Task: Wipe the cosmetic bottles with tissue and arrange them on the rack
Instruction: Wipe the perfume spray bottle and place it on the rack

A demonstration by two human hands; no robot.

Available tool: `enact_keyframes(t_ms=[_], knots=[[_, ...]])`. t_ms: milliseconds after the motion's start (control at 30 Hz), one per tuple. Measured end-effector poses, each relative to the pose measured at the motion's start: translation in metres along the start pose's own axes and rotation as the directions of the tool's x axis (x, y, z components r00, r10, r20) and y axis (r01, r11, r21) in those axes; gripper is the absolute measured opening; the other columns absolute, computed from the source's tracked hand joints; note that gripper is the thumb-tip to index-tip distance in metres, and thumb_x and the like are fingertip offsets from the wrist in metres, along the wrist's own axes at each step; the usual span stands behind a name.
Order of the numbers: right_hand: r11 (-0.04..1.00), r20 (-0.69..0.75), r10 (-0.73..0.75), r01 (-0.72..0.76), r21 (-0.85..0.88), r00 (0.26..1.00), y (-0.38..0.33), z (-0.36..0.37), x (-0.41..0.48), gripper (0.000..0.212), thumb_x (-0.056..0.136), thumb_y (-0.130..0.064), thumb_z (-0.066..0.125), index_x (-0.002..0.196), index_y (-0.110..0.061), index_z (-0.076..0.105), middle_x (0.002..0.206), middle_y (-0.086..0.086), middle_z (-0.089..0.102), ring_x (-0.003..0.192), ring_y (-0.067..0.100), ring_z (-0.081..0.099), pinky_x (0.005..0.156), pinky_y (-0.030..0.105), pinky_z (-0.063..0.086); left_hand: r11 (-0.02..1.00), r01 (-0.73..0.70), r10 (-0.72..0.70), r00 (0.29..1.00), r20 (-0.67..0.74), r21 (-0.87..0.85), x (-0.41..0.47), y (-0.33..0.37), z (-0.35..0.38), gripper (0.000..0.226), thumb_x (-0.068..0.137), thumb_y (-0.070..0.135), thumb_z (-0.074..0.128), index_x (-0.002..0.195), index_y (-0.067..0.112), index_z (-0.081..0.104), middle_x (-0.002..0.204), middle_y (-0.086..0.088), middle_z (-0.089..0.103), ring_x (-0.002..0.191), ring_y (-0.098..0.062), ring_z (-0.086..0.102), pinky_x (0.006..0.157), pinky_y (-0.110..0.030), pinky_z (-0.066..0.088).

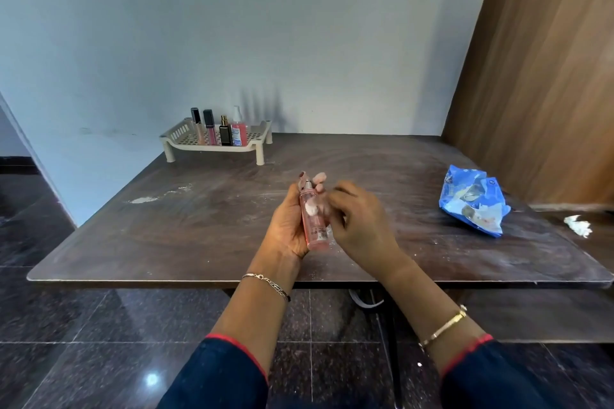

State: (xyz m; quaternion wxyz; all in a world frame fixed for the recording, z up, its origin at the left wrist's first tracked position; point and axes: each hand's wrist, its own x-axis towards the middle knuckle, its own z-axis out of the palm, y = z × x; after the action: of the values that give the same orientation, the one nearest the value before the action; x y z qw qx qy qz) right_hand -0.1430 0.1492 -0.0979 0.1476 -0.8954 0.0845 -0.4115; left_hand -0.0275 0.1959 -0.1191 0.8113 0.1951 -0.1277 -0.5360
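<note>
My left hand [288, 222] grips a slim pink bottle [314, 226] over the middle of the dark table, its cap end pointing away from me. My right hand [360, 219] is blurred against the bottle's right side and presses a small white tissue [311, 209] onto it. At the table's far left stands a beige rack [186, 138] holding two lip gloss tubes [203, 126], a small black perfume bottle [225, 131] and a red spray bottle [239, 129], all upright in a row.
A crumpled blue tissue packet [471, 204] lies at the right of the table [166, 226]. A used white tissue wad [579, 226] sits on the lower surface further right. A wooden panel [548, 76] rises on the right; a wall is behind.
</note>
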Motion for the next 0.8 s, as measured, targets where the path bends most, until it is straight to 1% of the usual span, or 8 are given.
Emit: enact_keyframes(t_ms=[100, 200, 333, 433, 533, 667, 733, 800], knots=[[0.986, -0.067, 0.162, -0.159, 0.041, 0.984, -0.001, 0.007, 0.019, 0.022, 0.082, 0.001, 0.054, 0.095, -0.007, 0.070, 0.093, 0.001, 0.062, 0.078, 0.012, 0.055, 0.073, 0.032, 0.050, 1.000, 0.018, -0.018, 0.999, 0.026, -0.009, -0.009, -0.003, 0.008, 0.035, 0.093, 0.036, 0.050, 0.092, 0.004, 0.065, 0.081, -0.012, 0.069, 0.073, -0.020, 0.070, 0.067, -0.032, 0.060], [0.983, -0.077, 0.177, -0.173, 0.056, 0.981, -0.006, 0.012, 0.020, 0.024, 0.082, 0.001, 0.053, 0.096, -0.008, 0.070, 0.095, 0.002, 0.063, 0.082, 0.014, 0.058, 0.076, 0.033, 0.050, 1.000, -0.001, 0.001, 1.000, 0.020, -0.031, -0.016, -0.003, 0.011, 0.035, 0.095, 0.037, 0.048, 0.095, 0.005, 0.062, 0.082, -0.011, 0.070, 0.075, -0.019, 0.071, 0.069, -0.030, 0.059], [0.961, -0.058, 0.231, -0.219, 0.169, 0.971, -0.012, 0.008, -0.002, 0.028, 0.082, 0.002, 0.056, 0.096, -0.017, 0.073, 0.089, -0.008, 0.060, 0.078, 0.005, 0.057, 0.070, 0.025, 0.050, 0.993, -0.030, 0.030, 1.000, -0.004, -0.112, -0.017, -0.006, 0.009, 0.031, 0.097, 0.033, 0.044, 0.089, 0.009, 0.061, 0.073, -0.006, 0.067, 0.067, -0.018, 0.069, 0.062, -0.032, 0.059], [0.941, -0.017, 0.242, -0.231, 0.246, 0.970, -0.023, 0.001, -0.028, 0.026, 0.079, 0.007, 0.060, 0.090, -0.014, 0.072, 0.085, -0.012, 0.058, 0.078, 0.003, 0.058, 0.066, 0.020, 0.048, 0.979, -0.104, 0.098, 0.994, -0.040, -0.177, -0.010, -0.003, 0.000, 0.029, 0.098, 0.031, 0.044, 0.082, 0.013, 0.060, 0.066, 0.000, 0.062, 0.061, -0.014, 0.063, 0.066, -0.036, 0.060], [0.927, -0.031, 0.250, -0.230, 0.297, 0.968, -0.031, -0.001, -0.045, 0.029, 0.079, 0.009, 0.063, 0.091, -0.016, 0.073, 0.085, -0.009, 0.060, 0.079, 0.008, 0.059, 0.064, 0.023, 0.050, 0.977, -0.152, 0.143, 0.987, -0.070, -0.152, -0.009, -0.003, -0.002, 0.030, 0.096, 0.032, 0.047, 0.080, 0.011, 0.063, 0.063, 0.001, 0.059, 0.055, -0.013, 0.060, 0.073, -0.038, 0.060], [0.959, -0.107, 0.238, -0.217, 0.183, 0.965, -0.032, 0.005, -0.047, 0.028, 0.081, 0.007, 0.063, 0.095, -0.016, 0.072, 0.085, -0.013, 0.055, 0.076, 0.005, 0.054, 0.062, 0.017, 0.044, 0.981, -0.192, 0.187, 0.952, -0.244, 0.006, -0.008, -0.009, 0.005, 0.028, 0.085, 0.039, 0.064, 0.079, 0.012, 0.060, 0.059, 0.001, 0.056, 0.049, -0.011, 0.058, 0.063, -0.028, 0.058], [0.967, -0.121, 0.235, -0.219, 0.127, 0.964, -0.031, 0.007, -0.044, 0.026, 0.081, 0.006, 0.063, 0.094, -0.015, 0.071, 0.085, -0.014, 0.054, 0.072, 0.002, 0.051, 0.062, 0.013, 0.040, 0.973, -0.224, 0.230, 0.907, -0.353, 0.058, -0.005, -0.009, 0.003, 0.036, 0.072, 0.038, 0.076, 0.089, 0.009, 0.061, 0.066, -0.002, 0.057, 0.053, -0.013, 0.059, 0.057, -0.027, 0.057], [0.970, -0.104, 0.234, -0.226, 0.083, 0.967, -0.031, 0.008, -0.039, 0.023, 0.082, 0.003, 0.061, 0.093, -0.015, 0.071, 0.083, -0.013, 0.053, 0.069, 0.001, 0.049, 0.061, 0.012, 0.036, 0.975, -0.195, 0.220, 0.899, -0.380, 0.103, -0.004, -0.006, 0.000, 0.039, 0.066, 0.035, 0.077, 0.090, 0.008, 0.064, 0.071, -0.004, 0.057, 0.054, -0.015, 0.058, 0.053, -0.026, 0.055]])
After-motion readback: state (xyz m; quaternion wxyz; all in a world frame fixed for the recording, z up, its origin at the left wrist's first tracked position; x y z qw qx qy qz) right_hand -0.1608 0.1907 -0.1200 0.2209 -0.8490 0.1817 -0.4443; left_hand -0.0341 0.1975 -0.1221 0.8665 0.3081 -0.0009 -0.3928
